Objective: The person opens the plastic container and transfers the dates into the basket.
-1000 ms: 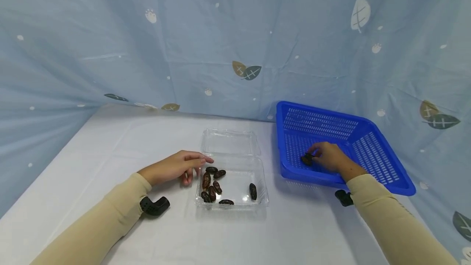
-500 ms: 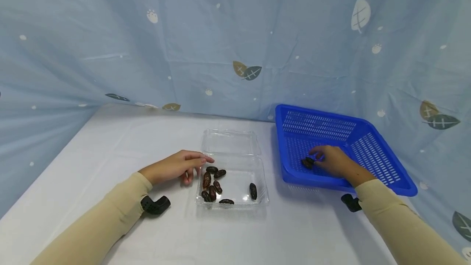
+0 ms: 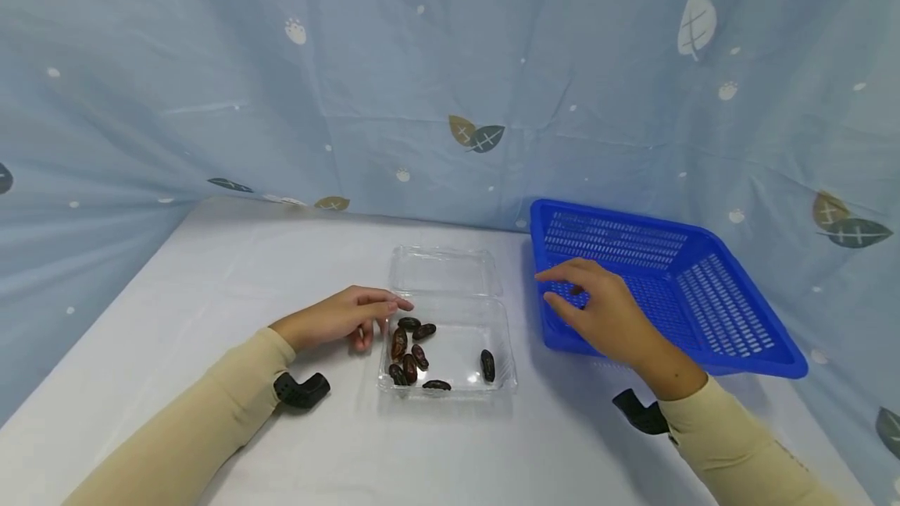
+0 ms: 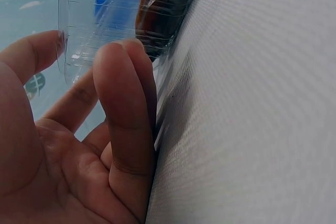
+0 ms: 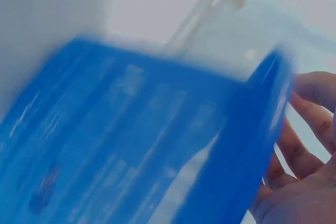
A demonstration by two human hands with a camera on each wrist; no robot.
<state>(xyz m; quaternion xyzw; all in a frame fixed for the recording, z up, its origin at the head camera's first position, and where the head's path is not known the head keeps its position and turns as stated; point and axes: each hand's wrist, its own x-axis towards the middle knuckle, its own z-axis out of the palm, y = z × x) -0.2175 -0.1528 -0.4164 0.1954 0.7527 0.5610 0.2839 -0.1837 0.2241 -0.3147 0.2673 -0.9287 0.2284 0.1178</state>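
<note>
My left hand (image 3: 344,318) rests at the left rim of a clear plastic clamshell box (image 3: 450,397), its index finger reaching over the back corner. In the left wrist view the thumb touches the rim, and the other fingers stand by the outer wall. Several dark brown dates (image 3: 399,343) lie in the box, mostly on its left side; one date (image 3: 488,365) sits apart at the right. My right hand (image 3: 601,307) hovers over the near left part of a blue basket (image 3: 675,229), thumb and index spread with nothing between them. A blurred dark shape (image 5: 46,190) shows at the basket in the right wrist view.
The box's hinged lid (image 3: 446,270) lies folded back behind it. A white cloth (image 3: 450,459) covers the table, and a blue leaf-print curtain (image 3: 380,84) hangs close behind. The basket's raised rim stands to the right of the box.
My right hand has let go of the dates in the basket, risen, and moved left towards the basket's near left rim, its fingers spreading. My left hand has stayed at the box.
</note>
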